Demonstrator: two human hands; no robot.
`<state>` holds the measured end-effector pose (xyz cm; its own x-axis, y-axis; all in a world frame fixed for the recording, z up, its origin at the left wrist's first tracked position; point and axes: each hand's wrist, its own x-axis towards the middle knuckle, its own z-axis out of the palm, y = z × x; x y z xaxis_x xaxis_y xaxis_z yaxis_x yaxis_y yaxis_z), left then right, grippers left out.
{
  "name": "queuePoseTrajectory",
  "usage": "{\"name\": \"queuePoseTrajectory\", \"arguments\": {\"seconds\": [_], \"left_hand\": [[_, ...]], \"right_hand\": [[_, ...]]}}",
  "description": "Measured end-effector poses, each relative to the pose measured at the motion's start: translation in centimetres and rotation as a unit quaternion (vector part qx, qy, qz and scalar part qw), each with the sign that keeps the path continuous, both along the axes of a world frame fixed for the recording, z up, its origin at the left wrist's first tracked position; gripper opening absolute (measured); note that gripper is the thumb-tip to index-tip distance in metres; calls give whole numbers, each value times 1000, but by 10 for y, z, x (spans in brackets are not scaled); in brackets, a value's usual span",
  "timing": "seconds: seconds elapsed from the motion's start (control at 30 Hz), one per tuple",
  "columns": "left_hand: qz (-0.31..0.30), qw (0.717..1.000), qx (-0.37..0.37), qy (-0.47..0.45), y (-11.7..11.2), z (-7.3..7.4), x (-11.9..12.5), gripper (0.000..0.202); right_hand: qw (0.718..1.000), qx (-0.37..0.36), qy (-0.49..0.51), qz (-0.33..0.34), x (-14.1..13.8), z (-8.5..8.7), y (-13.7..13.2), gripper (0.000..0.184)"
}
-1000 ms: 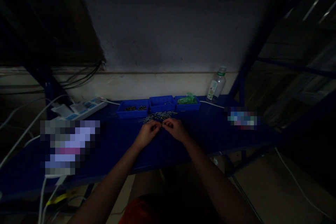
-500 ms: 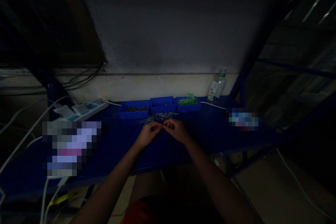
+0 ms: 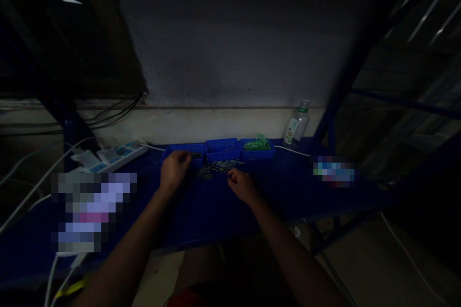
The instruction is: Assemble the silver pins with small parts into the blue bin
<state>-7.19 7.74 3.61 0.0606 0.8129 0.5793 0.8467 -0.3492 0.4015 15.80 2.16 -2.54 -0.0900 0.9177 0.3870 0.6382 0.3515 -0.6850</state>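
My left hand (image 3: 174, 171) is over the front of the left blue bin (image 3: 167, 150), its thumb and fingers curled together beside the small metal parts (image 3: 196, 155) inside. Whatever sits at those fingertips is too dark to make out. Closer to the middle, my right hand (image 3: 243, 184) is closed in a pinch just in front of a loose pile of screws (image 3: 225, 165). Something small may be between its fingertips, but I cannot tell what. The screws lie on the blue table (image 3: 216, 211), spread in front of the bins.
The middle blue bin (image 3: 222, 152) holds a few thin pieces. Green plastic (image 3: 258, 143) fills the right blue bin (image 3: 257, 155). A clear bottle (image 3: 297, 125) stands by the wall. Left lie a power strip (image 3: 124, 155) and a blurred-out object (image 3: 95, 213); another blurred-out object (image 3: 334, 171) is right.
Both hands were together at the screw pile. My left hand has moved left and away to the left bin; my right hand stays near the pile, still pinched.
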Motion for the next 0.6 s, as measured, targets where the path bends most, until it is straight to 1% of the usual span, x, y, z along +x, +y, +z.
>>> {"name": "queuePoseTrajectory", "arguments": {"seconds": [0.1, 0.17, 0.2, 0.27, 0.3, 0.37, 0.43, 0.5, 0.6], "left_hand": [[30, 998, -13, 57, 13, 6, -13, 29], [36, 997, 4, 61, 11, 5, -11, 32], [28, 998, 14, 56, 7, 3, -8, 34], [-13, 999, 18, 45, -4, -3, 4, 34], [-45, 998, 3, 47, -11, -7, 12, 33], [-112, 991, -48, 60, -24, -17, 29, 29], [-163, 980, -95, 70, -35, -27, 44, 26], [-187, 972, -117, 77, -44, -36, 55, 24], [-195, 971, -115, 73, -51, -45, 61, 23]], "right_hand": [[1000, 1, -11, -30, 1, -1, 1, 17], [997, 7, -24, -79, 2, -2, 3, 16], [994, 8, -33, -105, 2, -2, 3, 15], [989, 9, -57, -137, 2, -2, 4, 14], [988, 9, -71, -140, 1, -2, 5, 14], [987, 13, -95, -127, 0, -2, 5, 19], [988, 21, -110, -109, 0, -2, 5, 24], [987, 28, -121, -100, 0, -2, 5, 23], [988, 23, -123, -94, 1, -1, 4, 17]]}}
